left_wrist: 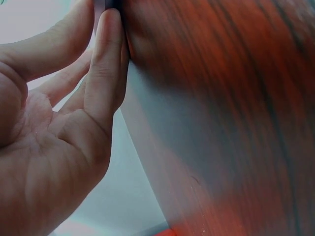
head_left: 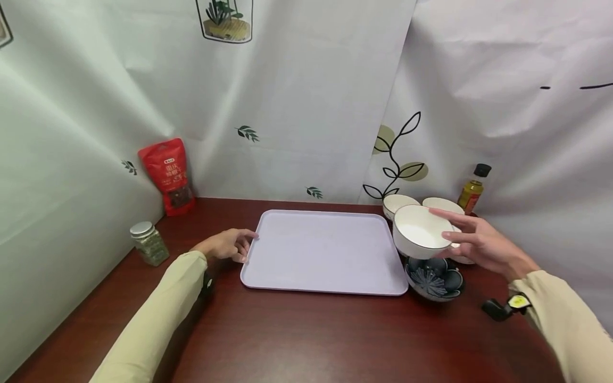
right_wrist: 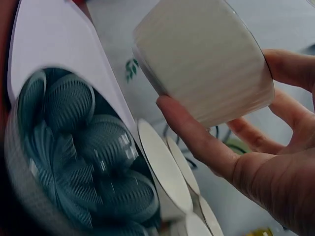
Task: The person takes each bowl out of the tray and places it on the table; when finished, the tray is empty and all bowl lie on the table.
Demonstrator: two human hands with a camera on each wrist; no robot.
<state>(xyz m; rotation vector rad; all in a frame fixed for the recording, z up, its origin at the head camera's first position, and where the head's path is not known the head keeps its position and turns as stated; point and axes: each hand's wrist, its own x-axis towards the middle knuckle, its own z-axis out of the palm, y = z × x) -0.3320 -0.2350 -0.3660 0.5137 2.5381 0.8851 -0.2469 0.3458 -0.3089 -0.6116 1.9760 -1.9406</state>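
Observation:
My right hand (head_left: 483,242) holds a white bowl (head_left: 417,229) by its right side, raised and tilted above a dark blue bowl (head_left: 433,277) with a petal pattern inside. In the right wrist view, the thumb and fingers are spread around the white bowl (right_wrist: 206,64), whose outer wall shows. On the other side, my left hand (head_left: 229,244) pinches the left edge of a pale lilac tray (head_left: 323,252) that lies flat on the table. The left wrist view shows its thumb and fingers (left_wrist: 101,73) meeting at the tray's edge.
Behind the held bowl stand several white bowls (head_left: 442,204), partly hidden, with an oil bottle (head_left: 471,189) at the back right. A red pouch (head_left: 170,175) leans on the curtain (head_left: 306,106) at left, near a lidded spice jar (head_left: 149,243). The table (head_left: 306,335) is dark red wood.

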